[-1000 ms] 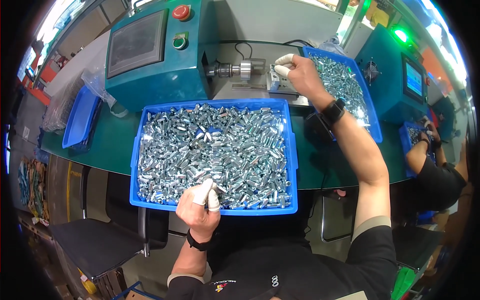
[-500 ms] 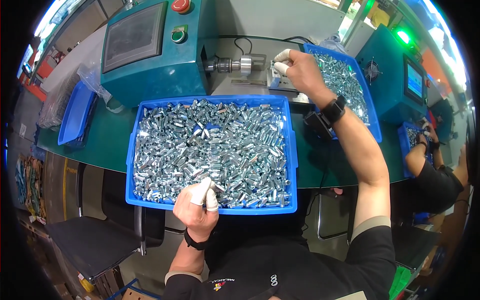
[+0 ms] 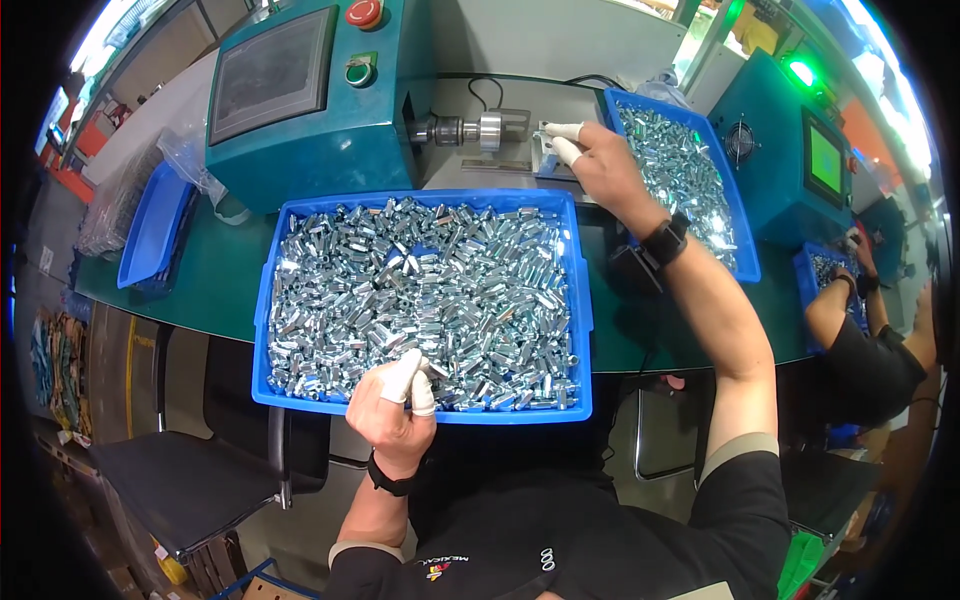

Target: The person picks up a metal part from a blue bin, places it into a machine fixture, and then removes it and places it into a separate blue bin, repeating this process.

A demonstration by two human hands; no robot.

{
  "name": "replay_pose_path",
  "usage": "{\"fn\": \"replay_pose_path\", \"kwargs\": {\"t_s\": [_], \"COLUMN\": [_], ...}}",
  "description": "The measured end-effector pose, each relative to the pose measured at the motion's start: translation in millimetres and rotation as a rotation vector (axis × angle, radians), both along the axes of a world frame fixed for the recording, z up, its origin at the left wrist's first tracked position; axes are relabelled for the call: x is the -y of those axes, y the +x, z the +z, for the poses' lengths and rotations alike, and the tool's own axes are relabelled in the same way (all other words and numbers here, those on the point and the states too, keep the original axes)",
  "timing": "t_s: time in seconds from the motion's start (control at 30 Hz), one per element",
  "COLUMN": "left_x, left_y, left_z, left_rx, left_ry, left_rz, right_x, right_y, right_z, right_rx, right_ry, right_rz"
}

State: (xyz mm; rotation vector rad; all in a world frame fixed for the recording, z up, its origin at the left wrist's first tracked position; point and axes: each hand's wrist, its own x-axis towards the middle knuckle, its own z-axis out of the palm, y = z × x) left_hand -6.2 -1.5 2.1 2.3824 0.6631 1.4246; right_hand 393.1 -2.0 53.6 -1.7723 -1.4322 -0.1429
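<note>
Zinc-bright steel fills most of what I'm watching: the big blue tray (image 3: 424, 204) in front of me is heaped with short hexagonal metal fittings (image 3: 420, 300), shiny and silvery, lying every which way. Compared with a second ago, my left hand (image 3: 393, 415) has barely shifted; it sits at the near rim of the tray, its capped fingertips (image 3: 404, 377) pinched together over the pile, closed on what looks like a single fitting, though the piece itself is hidden under the white finger cots. My right hand (image 3: 600, 165) has drawn slightly in toward the small fixture (image 3: 548, 160) beside the machine's spindle (image 3: 472, 129), where before it sat a touch further along; its two cotted fingers now press at the fixture, and I cannot tell whether they grip a part or are just seating one. I read that as one piece being loaded at the spindle while the next is already picked. A second blue tray (image 3: 742, 270) of the same fittings lies to the right, past my wrist. Another person's hand (image 3: 858, 262) works at a small bin far right.
</note>
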Motion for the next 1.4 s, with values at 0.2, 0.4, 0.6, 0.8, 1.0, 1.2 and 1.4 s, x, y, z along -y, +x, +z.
{"fn": "replay_pose_path", "kwargs": {"t_s": [0.2,0.4,0.6,0.8,1.0,1.2,1.4], "left_x": [0.3,0.5,0.3,0.0,-1.0,1.4,3.7], "left_y": [-0.5,3.4,3.8,2.9,3.9,6.7,6.5], "left_z": [0.3,1.7,2.6,2.1,1.6,1.0,-0.7], "left_rx": [-0.002,-0.001,-0.017,-0.03,-0.054,-0.046,-0.022], "left_ry": [-0.001,0.003,0.005,-0.016,-0.022,-0.023,-0.051], "left_rz": [0.004,-0.003,0.0,0.0,0.011,0.02,0.024], "right_x": [9.1,0.9,-15.7,-23.9,-25.7,-23.6,-20.7], "right_y": [-19.8,-5.0,11.0,17.3,25.4,22.0,17.9], "right_z": [1.0,6.8,8.1,16.1,-6.1,-5.9,0.1], "right_rx": [-0.627,-0.607,-0.514,-0.415,-0.524,-0.569,-0.538], "right_ry": [-0.074,-0.291,-0.331,-0.409,-0.281,-0.275,-0.294], "right_rz": [-0.064,0.078,0.259,0.341,0.39,0.396,0.357]}}
